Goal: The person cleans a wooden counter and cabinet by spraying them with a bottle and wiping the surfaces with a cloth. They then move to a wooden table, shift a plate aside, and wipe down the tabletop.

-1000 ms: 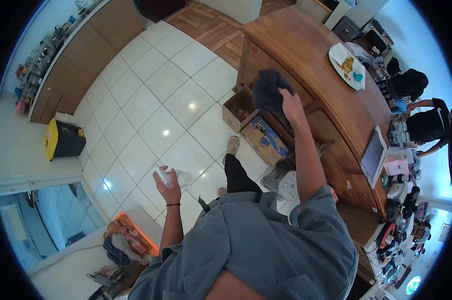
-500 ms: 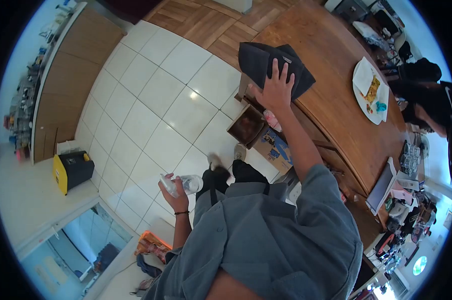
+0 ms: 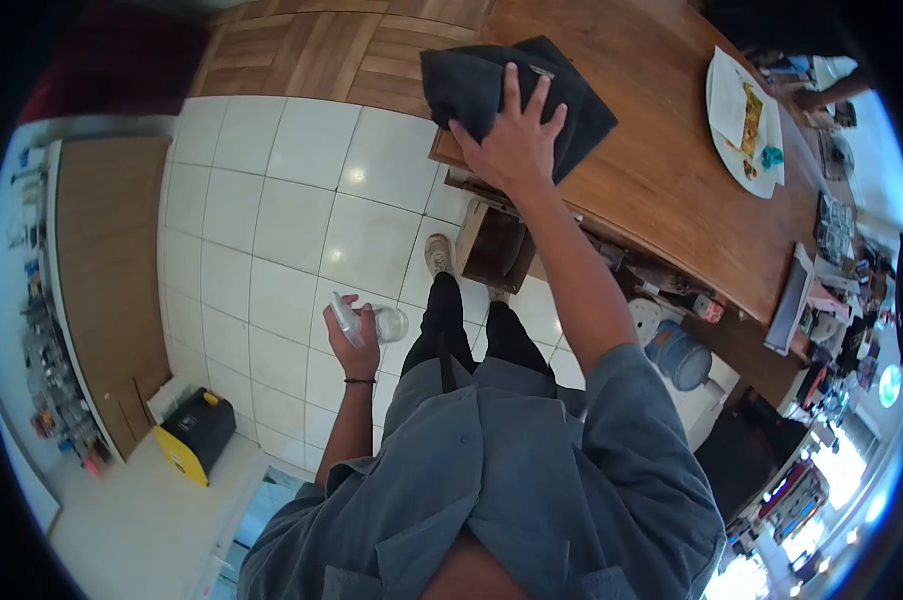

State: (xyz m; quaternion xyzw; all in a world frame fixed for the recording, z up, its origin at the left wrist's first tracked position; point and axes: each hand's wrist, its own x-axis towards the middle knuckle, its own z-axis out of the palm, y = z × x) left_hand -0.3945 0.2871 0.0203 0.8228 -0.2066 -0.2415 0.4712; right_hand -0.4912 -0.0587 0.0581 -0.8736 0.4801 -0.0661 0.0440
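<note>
1. Nearest the grey shirt [image 3: 433,465], the left hand [image 3: 355,338] is wrapped around a clear spray bottle [image 3: 393,324], held out above the tiled floor [image 3: 286,215], apart from the wood.
2. Farther out, the right hand [image 3: 519,145] lies with fingers spread over a dark cloth [image 3: 461,85], more pressing than gripping, I'd say.
3. That cloth sits at a corner of the wooden surface [image 3: 651,150], one end seemingly hanging past the edge.
4. I'd judge the work with the cloth under way and unfinished: it is down at this corner, with a broad stretch of wood left beyond. How much has been covered or sprayed, I can't tell.
5. Across that stretch, a white plate [image 3: 721,110] holds paper and food, well apart from the cloth.
</note>
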